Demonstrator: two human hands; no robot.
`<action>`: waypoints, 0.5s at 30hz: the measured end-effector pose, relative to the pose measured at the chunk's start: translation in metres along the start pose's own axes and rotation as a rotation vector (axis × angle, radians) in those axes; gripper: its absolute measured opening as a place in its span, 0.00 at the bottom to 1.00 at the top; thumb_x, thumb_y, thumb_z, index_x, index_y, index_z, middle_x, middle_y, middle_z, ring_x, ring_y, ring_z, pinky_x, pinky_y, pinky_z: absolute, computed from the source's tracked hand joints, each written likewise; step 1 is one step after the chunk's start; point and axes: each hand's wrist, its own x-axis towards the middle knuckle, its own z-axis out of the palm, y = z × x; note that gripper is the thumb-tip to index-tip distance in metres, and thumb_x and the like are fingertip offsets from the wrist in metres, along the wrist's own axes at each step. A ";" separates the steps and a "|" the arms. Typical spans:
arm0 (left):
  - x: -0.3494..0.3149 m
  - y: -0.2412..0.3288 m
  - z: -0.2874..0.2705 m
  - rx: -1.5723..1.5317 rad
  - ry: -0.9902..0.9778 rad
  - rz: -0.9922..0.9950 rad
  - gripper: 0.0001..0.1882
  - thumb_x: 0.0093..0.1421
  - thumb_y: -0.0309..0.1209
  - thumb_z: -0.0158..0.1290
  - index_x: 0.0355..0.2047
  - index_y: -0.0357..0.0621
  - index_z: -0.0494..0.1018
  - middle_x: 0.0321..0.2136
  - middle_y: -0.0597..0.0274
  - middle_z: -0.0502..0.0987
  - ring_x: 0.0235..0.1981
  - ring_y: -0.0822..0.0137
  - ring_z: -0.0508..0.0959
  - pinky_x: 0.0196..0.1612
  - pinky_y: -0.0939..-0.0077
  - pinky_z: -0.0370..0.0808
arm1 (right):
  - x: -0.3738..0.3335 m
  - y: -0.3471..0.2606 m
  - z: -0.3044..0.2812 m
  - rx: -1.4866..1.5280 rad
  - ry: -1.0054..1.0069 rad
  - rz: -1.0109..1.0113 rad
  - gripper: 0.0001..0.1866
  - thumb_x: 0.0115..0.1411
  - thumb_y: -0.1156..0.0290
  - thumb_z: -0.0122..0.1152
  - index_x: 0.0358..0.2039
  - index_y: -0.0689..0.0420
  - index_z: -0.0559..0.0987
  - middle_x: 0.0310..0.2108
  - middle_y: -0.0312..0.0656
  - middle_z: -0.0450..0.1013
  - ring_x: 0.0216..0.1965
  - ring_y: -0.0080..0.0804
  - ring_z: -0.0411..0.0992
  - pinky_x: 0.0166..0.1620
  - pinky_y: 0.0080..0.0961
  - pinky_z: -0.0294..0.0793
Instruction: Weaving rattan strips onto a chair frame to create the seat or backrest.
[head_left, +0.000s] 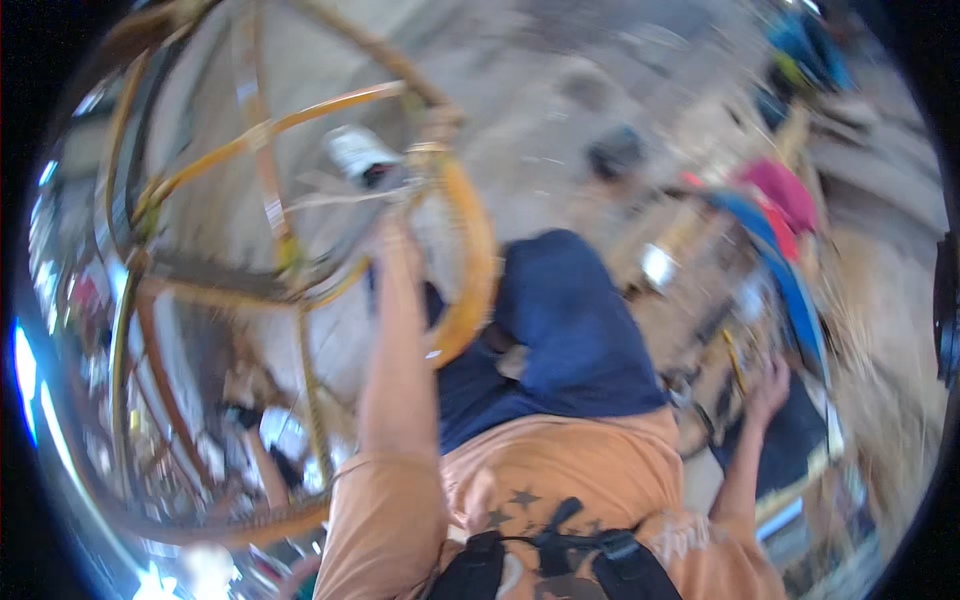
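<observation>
A large frame of bent yellow-brown cane (470, 260) fills the left of the head view, its bars tied at the joints. My left arm reaches into it, and my left hand (395, 235) is closed on the frame by a bound joint; blur hides the fingertips. Pale loose strands (345, 198) stick out beside that hand. Out to the right, my right hand (768, 388) is reached down with its fingers apart, holding nothing I can make out. It is above a dark mat (790, 445), near a thin yellow-handled tool (735, 360).
Beyond the frame a white cylindrical container (360, 152) lies on the floor. A dark lump (614, 153) is ahead. To the right are a curved blue strip (775, 255), magenta cloth (780, 195) and scattered scraps. Another person's arm (268, 465) shows through the frame.
</observation>
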 end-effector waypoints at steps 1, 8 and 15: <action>-0.073 0.091 0.084 -0.060 -0.032 -0.053 0.11 0.56 0.42 0.46 0.27 0.49 0.70 0.17 0.67 0.64 0.17 0.73 0.65 0.18 0.78 0.65 | 0.010 0.036 -0.056 -0.223 0.063 -0.042 0.11 0.55 0.73 0.54 0.38 0.66 0.73 0.36 0.43 0.72 0.38 0.30 0.69 0.45 0.24 0.66; -0.054 0.106 0.056 -0.871 -0.204 -0.823 0.10 0.57 0.39 0.46 0.24 0.48 0.69 0.16 0.66 0.67 0.14 0.68 0.66 0.15 0.73 0.62 | -0.008 -0.035 -0.042 -0.029 -0.139 -0.131 0.10 0.58 0.71 0.51 0.36 0.64 0.73 0.30 0.36 0.69 0.32 0.23 0.67 0.38 0.19 0.66; -0.046 0.060 0.125 0.010 -0.402 -0.219 0.12 0.46 0.33 0.52 0.33 0.48 0.76 0.32 0.52 0.78 0.37 0.56 0.78 0.40 0.62 0.74 | -0.024 -0.078 -0.025 0.190 -0.282 0.036 0.10 0.60 0.67 0.50 0.39 0.58 0.70 0.27 0.34 0.68 0.24 0.16 0.66 0.25 0.11 0.65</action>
